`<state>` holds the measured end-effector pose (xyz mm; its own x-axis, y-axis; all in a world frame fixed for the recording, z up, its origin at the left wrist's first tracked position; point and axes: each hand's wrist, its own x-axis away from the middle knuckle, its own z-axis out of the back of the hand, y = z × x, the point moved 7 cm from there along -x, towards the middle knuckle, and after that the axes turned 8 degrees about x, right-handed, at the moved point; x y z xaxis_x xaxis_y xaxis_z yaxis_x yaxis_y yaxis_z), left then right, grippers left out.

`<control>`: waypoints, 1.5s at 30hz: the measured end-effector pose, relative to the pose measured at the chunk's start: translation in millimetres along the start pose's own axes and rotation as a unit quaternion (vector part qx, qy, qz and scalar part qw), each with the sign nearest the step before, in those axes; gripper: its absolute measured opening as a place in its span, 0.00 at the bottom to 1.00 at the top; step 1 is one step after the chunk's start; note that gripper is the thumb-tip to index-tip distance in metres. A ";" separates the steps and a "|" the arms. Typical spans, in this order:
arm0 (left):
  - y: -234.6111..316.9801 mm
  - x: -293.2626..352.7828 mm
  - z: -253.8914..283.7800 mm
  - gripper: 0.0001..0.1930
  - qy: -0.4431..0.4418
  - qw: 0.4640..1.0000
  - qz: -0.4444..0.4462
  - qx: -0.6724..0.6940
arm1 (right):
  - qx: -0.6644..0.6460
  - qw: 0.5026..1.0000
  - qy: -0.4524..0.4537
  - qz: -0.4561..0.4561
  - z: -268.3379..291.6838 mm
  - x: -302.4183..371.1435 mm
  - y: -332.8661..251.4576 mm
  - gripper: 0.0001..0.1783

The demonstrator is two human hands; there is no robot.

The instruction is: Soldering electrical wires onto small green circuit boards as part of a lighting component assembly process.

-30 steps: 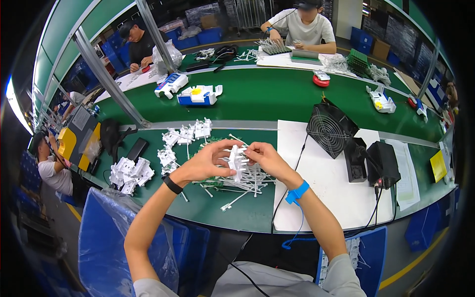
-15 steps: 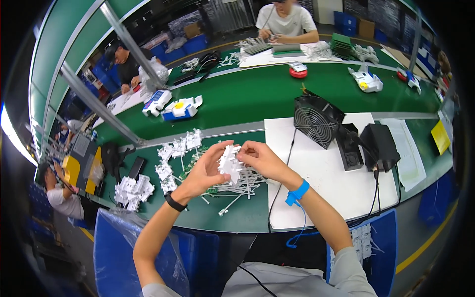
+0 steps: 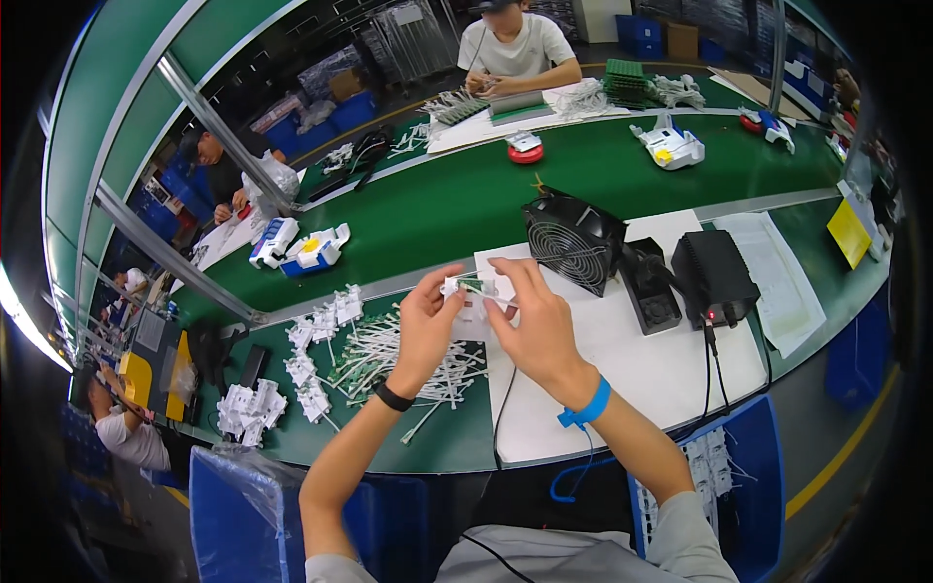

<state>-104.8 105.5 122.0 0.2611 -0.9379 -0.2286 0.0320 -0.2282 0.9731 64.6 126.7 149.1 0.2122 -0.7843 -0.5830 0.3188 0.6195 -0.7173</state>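
Held up near the middle of the frame, above the left edge of the white mat [image 3: 603, 389] and clear of the bench [image 3: 465, 449]: a white part [image 3: 472, 323], apparently with a small green board [image 3: 470, 285] and a white lead [image 3: 489, 295] at its upper side. Left hand [image 3: 428, 316] pinching the left edge between thumb and fingers; right hand [image 3: 539, 325] half curled at the right side, forefinger raised. Too much overlap to tell any firm grip on the right.

Judging by the pose, a step of fine fitting, best done with the left hand as a steady vice and the right for small adjustments. Pinch the part by its rim, away from thin tabs. Handle the board by its edges, and square it up before any pressure. Press evenly, with fingertips rather than nails, and stop at any resistance. Guide the lead aside without pulling at its joint, probably the weakest spot. Turn the wrists a little for a clear look past the right fingers. Work well above the cable pile [image 3: 408, 360], left of centre, to avoid snagging loose ends
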 end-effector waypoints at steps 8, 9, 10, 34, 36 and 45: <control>-29.3 -14.1 -49.8 0.19 0.018 0.998 0.021 0.055 | 0.092 0.989 -0.096 0.062 -2.0 27.3 14.3 0.07; -32.6 -10.7 -60.9 0.21 0.005 0.998 0.045 0.042 | 0.083 0.990 -0.104 0.046 -1.5 30.9 20.9 0.07; -32.5 -8.1 -70.4 0.24 -0.021 0.998 0.029 0.047 | 0.087 0.990 -0.103 0.042 5.8 32.8 23.3 0.07; -97.5 12.0 -121.5 0.25 -0.270 0.928 -0.010 -0.258 | 0.090 0.940 0.315 -0.091 178.7 63.0 152.8 0.04; -90.5 19.4 -114.1 0.26 -0.235 0.931 -0.060 -0.274 | 0.015 0.945 0.302 -0.122 177.0 78.9 142.0 0.03; -79.9 44.2 -110.7 0.28 -0.219 0.901 -0.145 -0.345 | -0.028 0.984 0.156 -0.081 125.0 90.8 153.8 0.06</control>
<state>11.0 111.2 37.5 -0.2559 -0.9129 -0.3181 0.6687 -0.4048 0.6236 248.3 146.5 33.6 -0.1342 -0.8300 -0.5413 0.2725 0.4943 -0.8255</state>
